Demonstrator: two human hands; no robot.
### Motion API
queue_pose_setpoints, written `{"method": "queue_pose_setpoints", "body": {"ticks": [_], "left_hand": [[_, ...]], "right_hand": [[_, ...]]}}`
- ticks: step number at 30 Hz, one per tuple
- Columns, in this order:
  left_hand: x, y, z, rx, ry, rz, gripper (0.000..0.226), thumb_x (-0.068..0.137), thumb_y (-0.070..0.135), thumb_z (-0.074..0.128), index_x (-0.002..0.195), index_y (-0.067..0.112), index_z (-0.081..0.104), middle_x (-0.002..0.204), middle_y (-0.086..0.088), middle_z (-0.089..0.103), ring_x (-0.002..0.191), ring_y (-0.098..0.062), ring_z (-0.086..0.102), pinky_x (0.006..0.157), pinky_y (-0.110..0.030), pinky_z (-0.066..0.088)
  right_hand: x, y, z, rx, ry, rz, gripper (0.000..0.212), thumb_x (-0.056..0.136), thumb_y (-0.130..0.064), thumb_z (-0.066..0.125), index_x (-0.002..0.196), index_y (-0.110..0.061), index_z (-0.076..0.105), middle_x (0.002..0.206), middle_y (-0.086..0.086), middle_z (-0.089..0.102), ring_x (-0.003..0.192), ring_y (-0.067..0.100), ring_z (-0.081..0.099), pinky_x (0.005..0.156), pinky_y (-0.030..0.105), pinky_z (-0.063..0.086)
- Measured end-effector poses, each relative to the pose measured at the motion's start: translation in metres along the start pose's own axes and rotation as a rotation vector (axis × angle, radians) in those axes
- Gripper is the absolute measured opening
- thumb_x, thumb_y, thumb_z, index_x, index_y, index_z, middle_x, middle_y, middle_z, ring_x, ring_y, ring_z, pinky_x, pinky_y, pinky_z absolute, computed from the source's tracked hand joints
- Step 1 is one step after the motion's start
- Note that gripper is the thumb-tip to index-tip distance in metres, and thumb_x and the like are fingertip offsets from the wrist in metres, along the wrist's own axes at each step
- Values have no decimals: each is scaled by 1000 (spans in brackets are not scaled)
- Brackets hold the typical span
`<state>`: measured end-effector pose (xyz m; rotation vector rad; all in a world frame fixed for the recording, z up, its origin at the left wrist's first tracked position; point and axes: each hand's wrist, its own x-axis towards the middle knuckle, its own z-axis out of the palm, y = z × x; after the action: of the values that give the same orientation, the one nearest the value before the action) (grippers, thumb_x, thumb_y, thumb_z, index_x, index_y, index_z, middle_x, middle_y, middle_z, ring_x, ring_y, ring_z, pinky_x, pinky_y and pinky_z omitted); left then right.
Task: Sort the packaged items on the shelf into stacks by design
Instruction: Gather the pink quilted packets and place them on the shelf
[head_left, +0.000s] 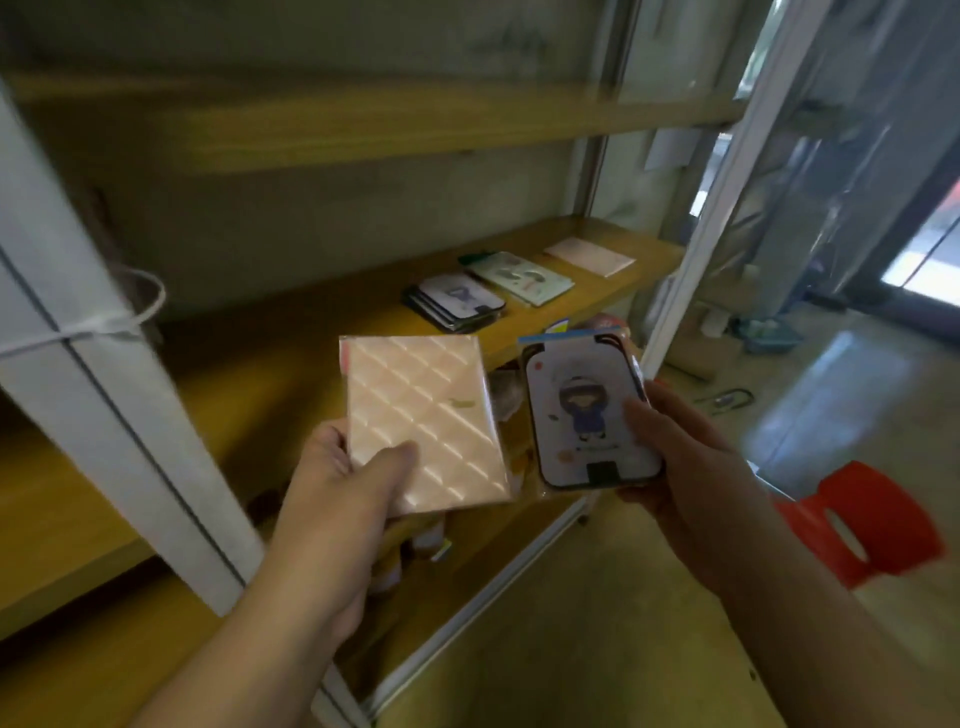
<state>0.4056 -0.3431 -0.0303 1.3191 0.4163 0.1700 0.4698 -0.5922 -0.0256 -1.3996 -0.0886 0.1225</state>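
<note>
My left hand (343, 493) grips a pink quilted package (423, 421) by its lower left corner, thumb on its face. My right hand (680, 457) holds a white package with a cartoon girl in blue (589, 415), thumb on its right side. Both are held up in front of the wooden shelf (291, 332). On that shelf lie a stack of cartoon-girl packages (457, 301), a green-and-white package (522, 275) to its right, and a pale pink package (589, 255) at the far right.
White metal uprights (104, 395) frame the shelf unit at left and right. More packaged items (415, 540) lie on the lower shelf under my hands. A red plastic stool (862, 525) stands on the floor at right. An upper wooden shelf (363, 124) is bare.
</note>
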Motion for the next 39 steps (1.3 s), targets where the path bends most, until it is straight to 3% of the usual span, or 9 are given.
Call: {"method": "queue_pose_setpoints", "body": {"ticks": [3, 7, 11, 15, 21, 25, 28, 32, 39], "left_hand": [[40, 3, 29, -43, 29, 9, 31, 92, 15, 67, 115, 31, 55, 104, -3, 78, 93, -32, 74, 88, -61, 56], [92, 3, 45, -42, 60, 23, 34, 89, 14, 70, 113, 35, 57, 95, 10, 78, 90, -18, 76, 81, -46, 60], [126, 1, 44, -42, 109, 2, 33, 87, 14, 71, 112, 33, 59, 99, 6, 79, 92, -21, 76, 81, -47, 58], [142, 2, 38, -66, 183, -3, 33, 85, 17, 73, 110, 35, 60, 98, 5, 80, 87, -20, 77, 75, -45, 60], [153, 9, 42, -106, 344, 30, 31, 86, 14, 73, 110, 29, 61, 93, 1, 80, 80, -23, 78, 57, -38, 61], [162, 12, 52, -84, 458, 89, 28, 86, 17, 73, 108, 29, 62, 92, 2, 79, 78, -20, 78, 51, -28, 58], [168, 12, 71, -74, 534, 133, 27, 85, 17, 73, 107, 29, 63, 94, 3, 79, 82, -19, 78, 59, -30, 58], [186, 12, 114, -84, 584, 157, 27, 85, 15, 73, 108, 26, 63, 95, -2, 79, 83, -22, 78, 68, -39, 57], [244, 8, 218, -63, 552, 167, 21, 88, 11, 71, 107, 15, 62, 92, -6, 79, 80, -21, 78, 58, -28, 57]], "right_hand": [[51, -6, -13, -62, 23, 38, 25, 98, -29, 57, 120, -29, 70, 112, 12, 74, 86, 25, 72, 59, 29, 56], [118, -6, -21, -173, 85, 63, 18, 93, -34, 65, 108, -37, 74, 105, 5, 77, 94, 27, 73, 77, 44, 60], [175, -6, -12, -237, 74, 92, 12, 90, -33, 69, 99, -34, 76, 85, -3, 78, 69, 9, 73, 54, 22, 55], [230, -4, 17, -368, -29, 73, 12, 91, -35, 67, 101, -32, 74, 90, -3, 78, 85, 23, 75, 76, 44, 63], [316, -1, 78, -769, -255, -120, 20, 93, -30, 62, 101, -15, 72, 84, 4, 73, 75, 18, 69, 63, 30, 58], [338, 14, 82, -1176, -262, -371, 24, 88, -43, 62, 99, -23, 68, 67, -7, 63, 64, 12, 61, 48, 25, 35], [346, 24, 72, -1265, -255, -494, 38, 84, -54, 62, 105, -23, 67, 83, -1, 67, 77, 21, 64, 55, 29, 41], [365, 24, 38, -1048, -416, -468, 52, 86, -58, 58, 126, -24, 64, 113, -4, 64, 98, 16, 62, 78, 33, 53], [420, -8, -86, -1072, -402, -597, 53, 89, -46, 58, 136, -23, 54, 128, -2, 57, 114, 17, 58, 94, 40, 52]]}}
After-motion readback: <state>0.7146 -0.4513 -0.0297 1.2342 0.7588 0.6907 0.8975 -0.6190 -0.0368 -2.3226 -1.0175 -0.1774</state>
